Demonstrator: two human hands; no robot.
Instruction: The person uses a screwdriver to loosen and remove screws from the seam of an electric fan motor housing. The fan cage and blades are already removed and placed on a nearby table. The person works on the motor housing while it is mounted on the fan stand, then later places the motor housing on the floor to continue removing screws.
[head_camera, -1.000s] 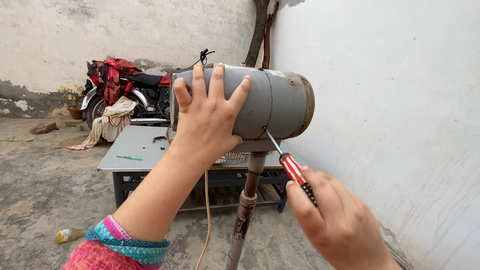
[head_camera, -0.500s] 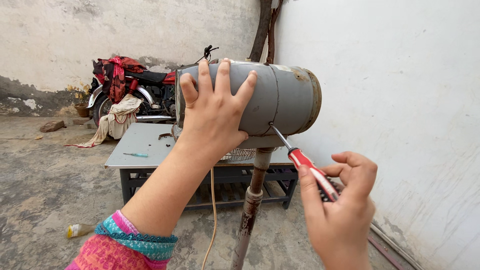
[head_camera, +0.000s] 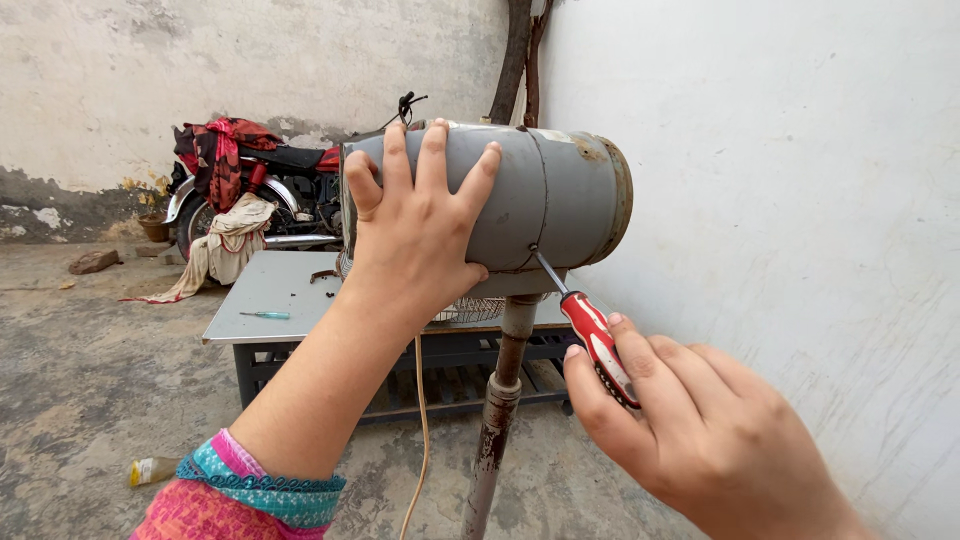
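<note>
Grey sheet metal, that's what your drum is, a stubby motor housing lying sideways on top of a rusty pole at the upper middle of the frame. It looks stiff and probably fairly heavy for its size, and the painted curve gives you nothing to hook onto, so I'd guess it's a bit slick. Your left hand is spread flat over the near end, fingers wide open and wrapped around the curve, pressing rather than gripping. That seems like the sensible spot, since the far rim at right looks rusty and thin-edged.

Your right hand is curled closed around the red handle of a screwdriver, low right in the frame, with the tip up against the seam on the drum's underside.

Room-wise: the white wall fills the right side, close to the drum, so there's not much elbow space there. Lower middle you've got a cord hanging near the pole. The counter behind has a sharp metal edge; the open floor at left is where the space is.
</note>
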